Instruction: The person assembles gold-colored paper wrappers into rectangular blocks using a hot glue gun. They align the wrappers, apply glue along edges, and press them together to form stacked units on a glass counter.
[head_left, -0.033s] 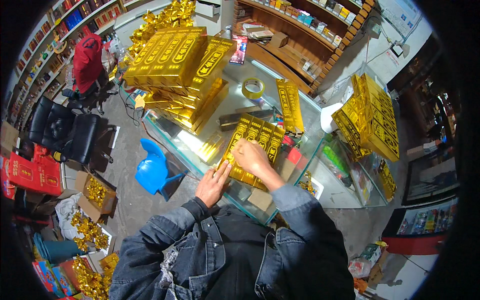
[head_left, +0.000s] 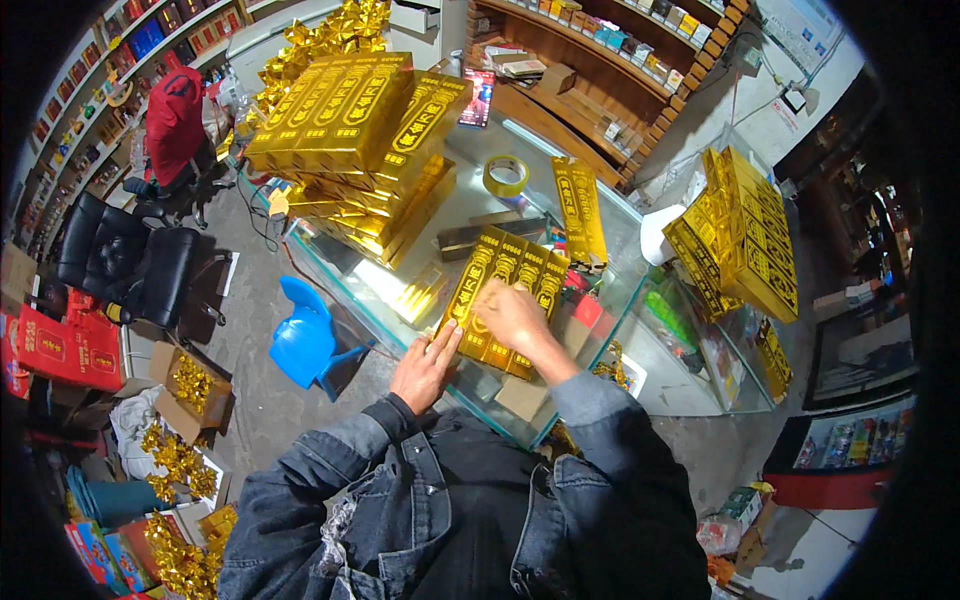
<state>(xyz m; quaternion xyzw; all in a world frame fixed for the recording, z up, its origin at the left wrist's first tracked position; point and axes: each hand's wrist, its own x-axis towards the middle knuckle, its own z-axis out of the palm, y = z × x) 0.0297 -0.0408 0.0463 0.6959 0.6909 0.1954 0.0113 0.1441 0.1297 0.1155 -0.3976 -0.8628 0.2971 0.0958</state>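
Observation:
A block of several gold paper bars (head_left: pixel 537 262) with dark printing lies side by side on the glass counter (head_left: pixel 620 235) in front of me. My left hand (head_left: pixel 425 370) rests at the block's near left corner, fingers stretched out and touching the leftmost bar. Over the middle of the block, my right hand (head_left: pixel 512 318) is closed with its fingers curled in. Whatever those fingers hold, if anything, is hidden beneath them. A single gold bar (head_left: pixel 580 212) lies just beyond, next to a roll of yellowish tape (head_left: pixel 505 176).
Tall stacks of gold bars (head_left: pixel 335 115) stand at the counter's far left. A phone (head_left: pixel 478 97) with a lit screen is propped behind. More gold packs (head_left: pixel 755 235) sit on the right-hand case. A blue stool (head_left: pixel 310 335) and black chair (head_left: pixel 135 258) stand at left.
My right hand has shifted very slightly to the right over the block. My left hand stays in place.

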